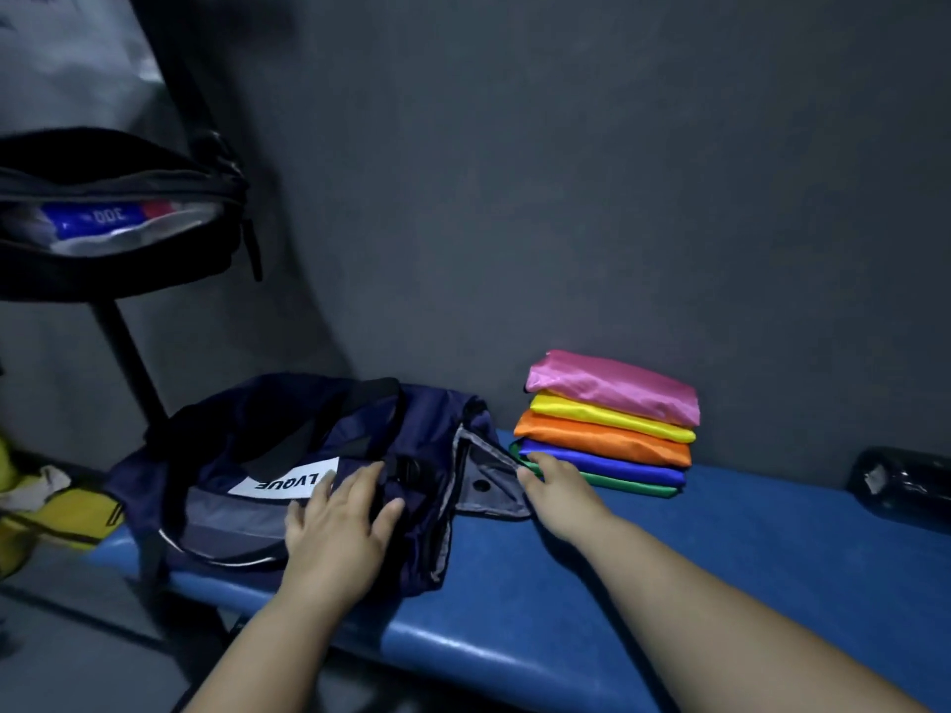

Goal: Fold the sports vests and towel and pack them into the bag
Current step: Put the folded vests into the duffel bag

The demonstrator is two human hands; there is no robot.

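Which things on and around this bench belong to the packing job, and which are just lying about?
Belonging to the job:
- navy bag, left hand flat on it
- its open flap, right hand at its edge
- stack of folded vests, pink on top, green at the bottom

Lying about:
- black bottle at the bench's right end
- black pouch up left
- yellow item at the left edge

A white rectangular label [284,479] on the dark navy fabric bag [288,455] carries black capitals, upside down, reading "LVQUE" as far as visible. Inside the open black hanging pouch [118,213], a blue packet [98,218] shows "300", mirrored.
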